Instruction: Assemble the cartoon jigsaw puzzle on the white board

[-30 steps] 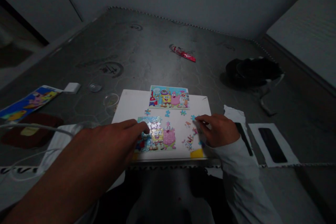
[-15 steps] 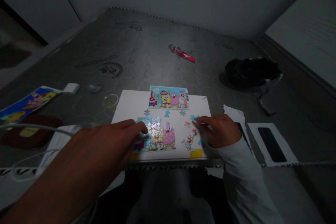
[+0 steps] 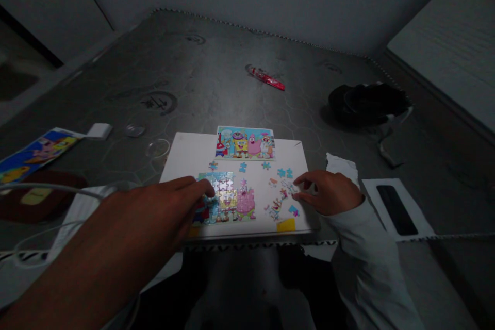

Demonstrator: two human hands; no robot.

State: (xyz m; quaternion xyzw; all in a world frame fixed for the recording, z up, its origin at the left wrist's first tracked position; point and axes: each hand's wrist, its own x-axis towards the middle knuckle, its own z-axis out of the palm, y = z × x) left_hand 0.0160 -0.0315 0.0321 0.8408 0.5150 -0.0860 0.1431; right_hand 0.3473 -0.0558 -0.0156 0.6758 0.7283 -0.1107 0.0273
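A partly assembled jigsaw puzzle (image 3: 226,200) with cartoon figures lies on a white board (image 3: 189,152). My left hand (image 3: 174,201) rests at its left side, fingers bent and close together; what they hold, if anything, is hidden. My right hand (image 3: 332,192) is open at the board's right side, thumb and forefinger apart beside loose puzzle pieces (image 3: 286,185). More pieces lie nearby: blue pieces (image 3: 285,172), a multicoloured cluster (image 3: 276,207) and a blue-purple piece (image 3: 294,210). A picture card (image 3: 245,143) of the same figures lies behind the puzzle.
Farther back on the grey table (image 3: 216,77) lies a red packet (image 3: 266,78). A black bag-like thing (image 3: 367,104) and a dark phone-like slab (image 3: 396,210) are at right. A cartoon sheet (image 3: 38,154), clear round lids (image 3: 158,148) and a white cable (image 3: 58,186) are at left.
My right hand has drawn back slightly from the blue pieces, and its thumb and forefinger have parted. My left hand stays on the puzzle. The whole view has shifted a little.
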